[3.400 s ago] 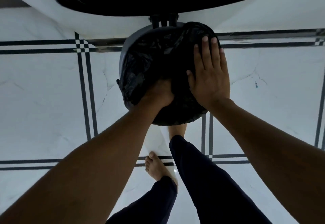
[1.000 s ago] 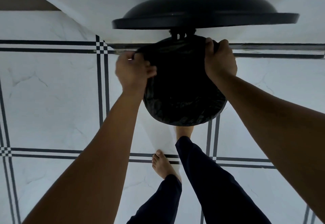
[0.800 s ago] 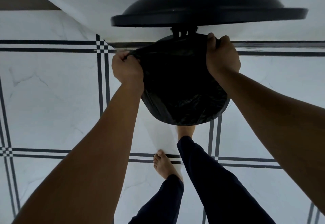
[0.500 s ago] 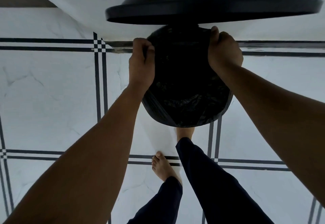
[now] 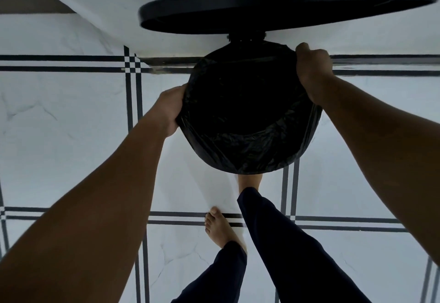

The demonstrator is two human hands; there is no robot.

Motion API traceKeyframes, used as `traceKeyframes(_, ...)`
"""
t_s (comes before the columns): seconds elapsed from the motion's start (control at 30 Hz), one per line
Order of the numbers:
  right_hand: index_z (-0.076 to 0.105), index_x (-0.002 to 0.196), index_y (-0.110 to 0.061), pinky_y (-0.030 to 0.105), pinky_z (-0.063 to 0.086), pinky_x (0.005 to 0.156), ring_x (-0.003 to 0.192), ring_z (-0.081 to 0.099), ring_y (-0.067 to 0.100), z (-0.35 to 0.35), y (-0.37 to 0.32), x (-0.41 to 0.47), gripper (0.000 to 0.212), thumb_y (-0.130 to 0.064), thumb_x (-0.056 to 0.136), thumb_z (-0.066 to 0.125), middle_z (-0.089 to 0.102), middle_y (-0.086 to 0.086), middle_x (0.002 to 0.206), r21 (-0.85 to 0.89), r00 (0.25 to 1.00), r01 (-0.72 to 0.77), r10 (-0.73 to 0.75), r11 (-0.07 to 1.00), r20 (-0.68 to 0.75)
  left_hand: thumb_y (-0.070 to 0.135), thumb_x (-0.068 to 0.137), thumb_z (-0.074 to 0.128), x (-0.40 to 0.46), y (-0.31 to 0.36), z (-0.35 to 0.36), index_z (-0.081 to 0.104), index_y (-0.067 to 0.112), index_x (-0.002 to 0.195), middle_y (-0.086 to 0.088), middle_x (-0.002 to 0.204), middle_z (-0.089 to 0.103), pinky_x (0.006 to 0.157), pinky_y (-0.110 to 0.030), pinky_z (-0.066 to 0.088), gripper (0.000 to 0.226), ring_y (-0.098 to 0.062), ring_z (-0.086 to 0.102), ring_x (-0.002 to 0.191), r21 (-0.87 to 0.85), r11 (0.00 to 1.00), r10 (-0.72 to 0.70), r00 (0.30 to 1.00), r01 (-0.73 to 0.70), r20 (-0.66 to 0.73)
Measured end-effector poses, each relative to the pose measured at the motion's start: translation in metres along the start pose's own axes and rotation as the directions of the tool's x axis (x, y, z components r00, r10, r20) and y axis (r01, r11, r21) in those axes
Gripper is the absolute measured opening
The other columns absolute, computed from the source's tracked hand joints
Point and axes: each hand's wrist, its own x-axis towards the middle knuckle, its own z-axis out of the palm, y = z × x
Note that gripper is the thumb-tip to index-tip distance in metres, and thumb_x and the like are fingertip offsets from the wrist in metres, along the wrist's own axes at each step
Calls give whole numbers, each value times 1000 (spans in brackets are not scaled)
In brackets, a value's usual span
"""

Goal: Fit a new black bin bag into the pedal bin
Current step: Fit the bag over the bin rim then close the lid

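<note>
A round black pedal bin stands on the floor in front of me, its lid [image 5: 285,0] raised above the opening. The black bin bag [image 5: 252,150] lines the inside and is folded over the rim all round, crinkled at the near side. My left hand [image 5: 170,109] grips the bag's folded edge at the bin's left side. My right hand [image 5: 312,69] grips the edge at the far right of the rim. The bin's body is hidden under the bag.
The floor [image 5: 59,124] is white marble tile with dark double stripes. A white wall [image 5: 114,5] runs behind the bin. My right foot [image 5: 248,181] is at the bin's base, half hidden under it; my left foot [image 5: 220,229] stands behind it.
Both hands left the bag's middle and took its edge. My left hand then slid down the rim's left side, pulling the bag wider over it. The lid stays raised.
</note>
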Motion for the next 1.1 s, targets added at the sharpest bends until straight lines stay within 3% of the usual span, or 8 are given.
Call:
traceKeyframes(0.13,60,128,-2,34,46,91,119,59,33,-9,12,4,50,-39,105,35,64,15,112,28,998,-55,54,998,20,35,96,66,-10,-9,-4,76,15,113,-1,109,78,90,-33,59,29,-17,74,99,-131,987,-76,994,87,84)
traceKeyframes(0.23,58,128,1,39,43,99,124,54,38,-19,35,-9,49,-35,107,32,60,22,129,-129,998,13,-21,992,-60,17,87,63,-25,-19,-4,71,17,94,0,93,68,70,-25,49,11,-21,60,75,-5,1000,-16,976,15,-216)
traceKeyframes(0.37,59,120,-10,45,44,96,120,55,35,-27,62,-49,39,-36,103,36,61,13,125,-96,911,-45,2,994,-413,40,86,61,-64,-34,9,67,18,94,-1,94,71,73,-33,54,24,-17,62,79,5,993,100,803,-120,-587)
traceKeyframes(0.53,56,118,-12,38,48,86,104,55,29,-9,76,-105,31,-27,97,38,58,11,118,310,921,-242,318,919,-224,42,87,64,-112,-59,45,70,20,110,0,101,73,82,-33,57,32,-23,69,95,-125,992,-50,872,-13,-487)
traceKeyframes(0.67,49,137,7,43,51,87,107,60,41,8,81,-122,47,-26,107,37,55,29,137,522,938,-291,345,802,-7,28,91,58,-123,-71,57,71,29,120,1,118,73,100,-42,56,32,-21,68,110,-246,969,-90,902,-19,-423)
traceKeyframes(0.87,42,150,-18,51,44,111,131,52,33,1,86,-107,56,-50,106,27,52,8,145,616,829,-521,523,591,199,50,108,32,-113,-65,62,59,26,135,7,115,67,101,-34,52,45,-14,64,107,-428,899,-206,951,90,-233)
traceKeyframes(1.0,52,138,-20,52,57,95,112,62,33,-5,99,-106,54,-58,101,39,62,6,123,599,840,-524,484,606,246,58,105,27,-115,-92,65,45,21,151,-3,145,58,114,-42,44,62,-23,57,131,-480,865,-267,944,145,-196)
traceKeyframes(1.1,42,149,-12,44,48,105,129,54,37,-2,104,-109,55,-45,108,27,55,13,143,596,870,-445,482,669,109,54,107,27,-131,-89,78,48,16,150,-3,156,47,119,-32,34,61,-22,48,139,-436,891,-274,918,129,-288)
